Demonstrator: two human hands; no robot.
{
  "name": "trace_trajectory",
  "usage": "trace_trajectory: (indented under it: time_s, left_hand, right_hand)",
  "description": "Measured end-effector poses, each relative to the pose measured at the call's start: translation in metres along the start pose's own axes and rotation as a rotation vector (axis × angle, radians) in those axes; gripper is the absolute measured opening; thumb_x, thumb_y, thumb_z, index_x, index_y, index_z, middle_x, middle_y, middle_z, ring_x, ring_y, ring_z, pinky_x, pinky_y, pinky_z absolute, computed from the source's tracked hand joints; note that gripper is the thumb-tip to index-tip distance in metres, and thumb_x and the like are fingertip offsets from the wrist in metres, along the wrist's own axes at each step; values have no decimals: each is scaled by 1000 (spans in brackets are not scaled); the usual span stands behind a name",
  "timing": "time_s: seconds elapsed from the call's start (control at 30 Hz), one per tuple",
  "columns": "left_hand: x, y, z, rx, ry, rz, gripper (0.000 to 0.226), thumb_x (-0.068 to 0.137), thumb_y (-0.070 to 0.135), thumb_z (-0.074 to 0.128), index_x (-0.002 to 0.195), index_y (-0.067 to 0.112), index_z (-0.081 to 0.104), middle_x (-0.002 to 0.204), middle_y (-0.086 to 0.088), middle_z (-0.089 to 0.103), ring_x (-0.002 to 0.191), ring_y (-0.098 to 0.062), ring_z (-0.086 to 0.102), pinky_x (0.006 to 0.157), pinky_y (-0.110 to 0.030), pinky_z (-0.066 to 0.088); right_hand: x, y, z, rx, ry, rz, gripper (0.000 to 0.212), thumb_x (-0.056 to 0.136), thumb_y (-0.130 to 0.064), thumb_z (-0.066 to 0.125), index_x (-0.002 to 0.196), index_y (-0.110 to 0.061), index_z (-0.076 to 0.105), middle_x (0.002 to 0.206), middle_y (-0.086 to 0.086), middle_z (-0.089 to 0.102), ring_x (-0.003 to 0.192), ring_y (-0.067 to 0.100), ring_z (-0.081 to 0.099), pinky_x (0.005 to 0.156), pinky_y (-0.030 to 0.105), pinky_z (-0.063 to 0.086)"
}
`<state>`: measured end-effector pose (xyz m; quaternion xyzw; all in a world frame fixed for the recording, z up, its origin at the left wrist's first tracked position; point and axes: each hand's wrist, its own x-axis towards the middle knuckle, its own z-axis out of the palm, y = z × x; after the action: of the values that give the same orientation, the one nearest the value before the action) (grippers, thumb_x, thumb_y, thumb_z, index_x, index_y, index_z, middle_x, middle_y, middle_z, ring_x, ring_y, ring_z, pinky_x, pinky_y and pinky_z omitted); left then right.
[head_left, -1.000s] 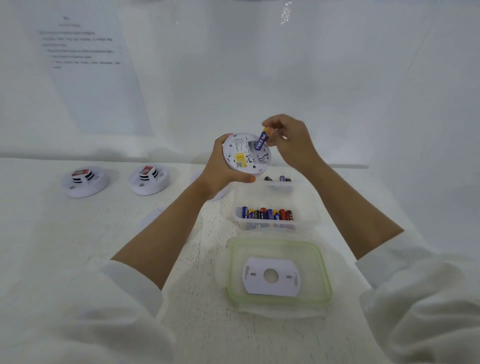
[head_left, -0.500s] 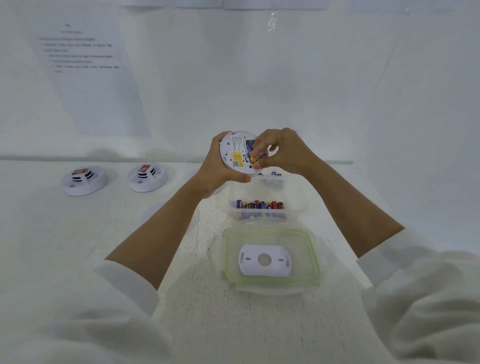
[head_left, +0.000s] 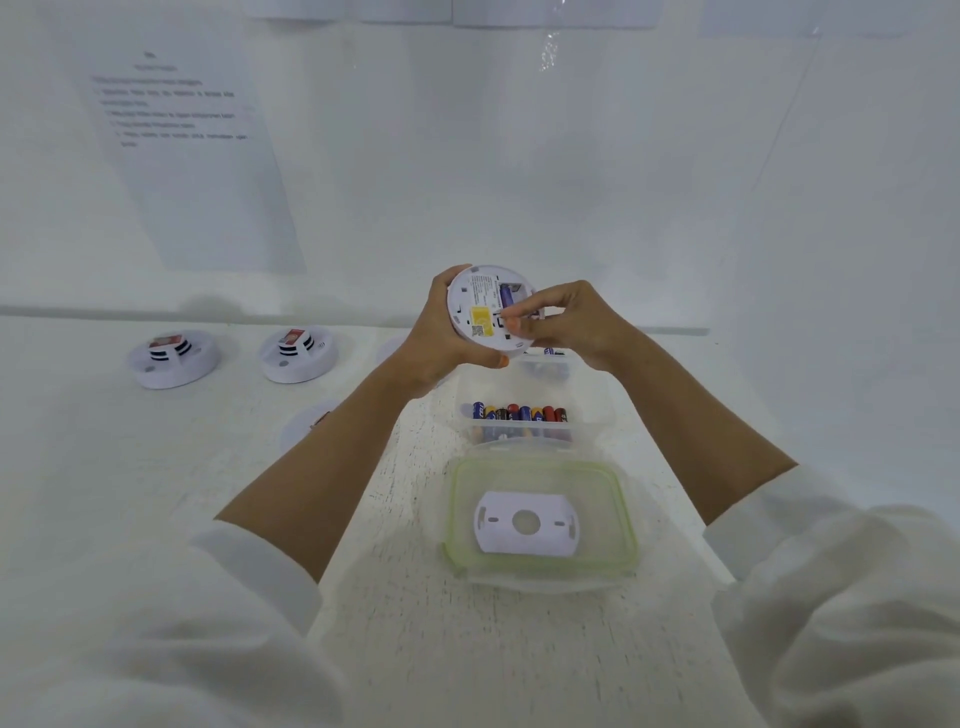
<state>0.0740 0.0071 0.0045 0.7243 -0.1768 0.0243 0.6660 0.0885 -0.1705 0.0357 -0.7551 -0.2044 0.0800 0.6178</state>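
The left hand (head_left: 441, 338) is gripping a round white plastic smoke detector (head_left: 480, 312) just above the middle of the frame, fingers and thumb wrapping its rim, its back with a yellow label facing the camera. A purple cylindrical battery (head_left: 506, 295) is sitting in the open slot on that back. The right hand (head_left: 571, 322) is coming in from the right, its curled fingers bunching against the battery's lower end, thumb and forefinger tips pinching there.

Below the hands, a clear plastic tub (head_left: 592, 415) is holding a row of mixed batteries (head_left: 519, 414). Nearer the bottom, a clear green-rimmed lid (head_left: 628, 519) is lying on the white table (head_left: 156, 493) and carrying a flat white mounting plate (head_left: 524, 522). At middle left two more white detectors (head_left: 174, 358) (head_left: 298, 354) are sitting side by side, and a printed paper sheet (head_left: 197, 171) is hanging on the wall at upper left
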Motion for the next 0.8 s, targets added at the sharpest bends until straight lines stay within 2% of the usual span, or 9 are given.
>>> trace_trajectory:
  time_s: [0.1, 0.23, 0.37, 0.4, 0.47, 0.6, 0.67, 0.7, 0.8]
  left_hand:
    - [5, -4, 2, 19, -12, -1, 101, 46, -7, 76, 131, 16, 27, 122, -1, 43, 108, -15, 51, 74, -22, 56]
    - [12, -13, 3, -12, 15, -24, 107, 45, -5, 78, 135, 15, 24, 128, -4, 42, 114, -17, 50, 82, -32, 56]
    - [20, -17, -3, 4, 6, -29, 104, 48, -9, 77, 135, 14, 23, 129, -4, 40, 115, -16, 47, 81, -24, 55]
    - [22, -19, -5, 6, 11, -35, 104, 50, -14, 77, 135, 13, 23, 128, -4, 39, 115, -15, 46, 80, -21, 54]
    - [27, -23, -9, -5, 21, -51, 102, 55, -24, 72, 136, 12, 22, 127, -4, 39, 116, -17, 45, 78, -20, 54]
    - [34, -33, -12, 2, 45, -63, 102, 56, -25, 71, 137, 12, 22, 129, -5, 40, 117, -18, 45, 80, -21, 55]
    - [36, -35, -12, 3, 51, -65, 104, 54, -22, 74, 137, 13, 23, 130, -6, 40, 117, -18, 46, 81, -22, 55]
    - [37, -35, -13, 7, 54, -63, 105, 52, -19, 77, 136, 13, 24, 130, -6, 40, 117, -18, 46, 82, -23, 55]
    - [37, -37, -14, 17, 54, -57, 104, 52, -17, 77, 136, 12, 24, 130, -6, 40, 117, -17, 46, 82, -22, 54]
  right_hand:
    - [5, -1, -3, 24, 16, 89, 33, 75, 3, 69, 106, -5, 65, 92, 5, 68, 81, 17, 67, 62, 22, 58]
    - [14, 0, -9, 14, 22, 87, 21, 75, 3, 70, 95, -5, 68, 94, 5, 68, 78, 14, 69, 64, 23, 58]
    - [31, 6, -30, 57, 56, 164, 12, 85, -4, 61, 86, -16, 63, 96, 9, 67, 78, 20, 67, 76, 27, 57]
    - [37, 10, -35, -6, 123, 192, 13, 85, -2, 59, 86, -15, 63, 95, 11, 65, 73, 19, 65, 73, 24, 56]
    - [52, 22, -43, -320, 219, 240, 16, 84, 4, 56, 91, -7, 66, 88, 11, 63, 63, 15, 58, 63, 20, 54]
    - [79, 44, -31, -1023, 62, 339, 19, 82, 2, 57, 101, 3, 62, 89, 13, 64, 68, 21, 55, 68, 31, 52]
    - [83, 47, -19, -1208, -30, 381, 15, 83, 1, 54, 98, 0, 54, 75, 9, 55, 67, 22, 51, 61, 29, 46]
    - [85, 48, -15, -1277, -55, 393, 17, 84, 1, 52, 100, -2, 52, 72, 6, 48, 71, 22, 50, 63, 28, 42]
    - [89, 53, -9, -1411, -96, 429, 24, 87, -2, 48, 110, -5, 53, 82, 3, 51, 84, 23, 52, 71, 27, 38]
